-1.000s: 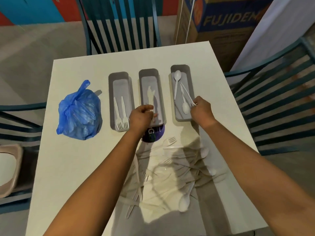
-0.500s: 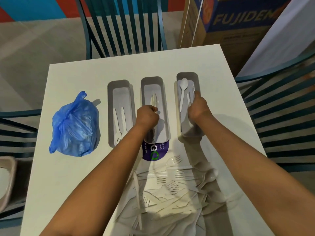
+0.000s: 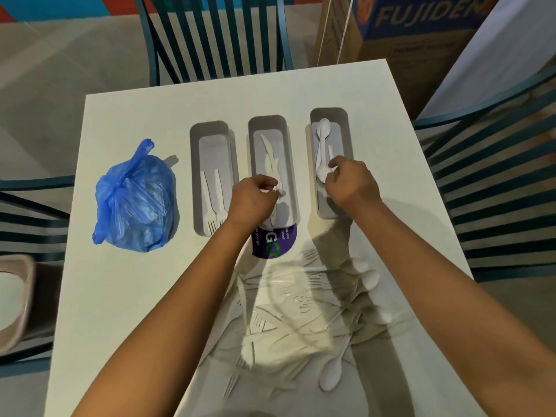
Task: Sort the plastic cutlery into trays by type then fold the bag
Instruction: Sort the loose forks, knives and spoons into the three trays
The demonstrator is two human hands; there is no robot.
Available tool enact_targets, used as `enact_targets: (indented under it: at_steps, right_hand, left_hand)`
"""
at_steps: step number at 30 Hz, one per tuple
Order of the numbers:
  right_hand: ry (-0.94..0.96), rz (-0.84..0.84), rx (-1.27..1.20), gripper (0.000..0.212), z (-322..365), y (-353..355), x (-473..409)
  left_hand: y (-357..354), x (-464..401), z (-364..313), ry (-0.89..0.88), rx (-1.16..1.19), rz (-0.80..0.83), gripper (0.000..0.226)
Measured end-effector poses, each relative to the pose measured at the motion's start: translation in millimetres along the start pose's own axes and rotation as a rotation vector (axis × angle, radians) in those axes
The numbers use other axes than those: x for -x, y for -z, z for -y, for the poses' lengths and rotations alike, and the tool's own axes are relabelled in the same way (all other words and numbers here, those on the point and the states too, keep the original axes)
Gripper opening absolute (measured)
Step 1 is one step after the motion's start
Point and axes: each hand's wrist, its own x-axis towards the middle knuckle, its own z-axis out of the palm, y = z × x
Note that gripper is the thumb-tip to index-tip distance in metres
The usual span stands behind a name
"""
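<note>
White plastic cutlery [image 3: 304, 323] lies in a loose heap inside a clear bag [image 3: 270, 350] on the near table [image 3: 126, 296]. Beyond stand three long grey trays. The left hand [image 3: 251, 203] pinches a knife [image 3: 272, 164] over the middle tray [image 3: 272, 124]. The right hand [image 3: 352, 183] grips a glossy spoon [image 3: 323, 173] in the right tray [image 3: 329, 114]. Two forks [image 3: 213, 203] lie in the left tray [image 3: 209, 129], beside a crumpled blue bag [image 3: 135, 200].

"FUJIDEN" on cardboard box [image 3: 406, 31]

Both arms stretched forward, left hand [image 3: 251, 200] fingers curled, right hand [image 3: 350, 183] fingers curled
</note>
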Motion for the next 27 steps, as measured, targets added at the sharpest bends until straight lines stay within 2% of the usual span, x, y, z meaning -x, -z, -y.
enact_targets:
  at_steps: [4,7,10,14,16,20,23,27]
  right_hand:
    - [0.168,-0.071,-0.133,0.019,-4.3,0.5,42.5]
    - [0.250,-0.030,-0.188,0.018,-14.2,-7.1,73.7]
    - [0.209,0.106,-0.072,0.018,-32.5,-25.0,98.1]
    - [0.144,0.271,0.353,0.030,-60.1,-46.0,117.6]
    - [0.116,0.278,0.462,0.036,-72.2,-51.3,126.7]
    - [0.048,0.190,0.433,0.038,-89.2,-57.2,137.6]
    - [0.000,0.195,0.359,0.037,-93.2,-57.0,138.9]
    - [0.002,0.194,0.306,0.030,-93.3,-55.3,138.8]
  left_hand:
    - [0.0,40.5,16.7,-0.053,-0.007,0.027,0.025]
    - [-9.1,64.3,39.9,-0.044,-0.055,0.071,0.024]
    - [-19.7,81.4,69.3,-0.019,-0.130,0.090,0.022]
    - [-31.4,87.9,98.8,0.014,-0.234,0.107,0.024]
    - [-35.9,89.4,105.4,-0.037,-0.303,0.121,0.028]
    - [-43.4,85.5,110.0,-0.165,-0.525,0.128,0.030]
    - [-47.1,84.1,111.1,-0.160,-0.677,0.106,0.030]
    - [-51.5,85.7,115.9,-0.124,-0.709,0.061,0.028]
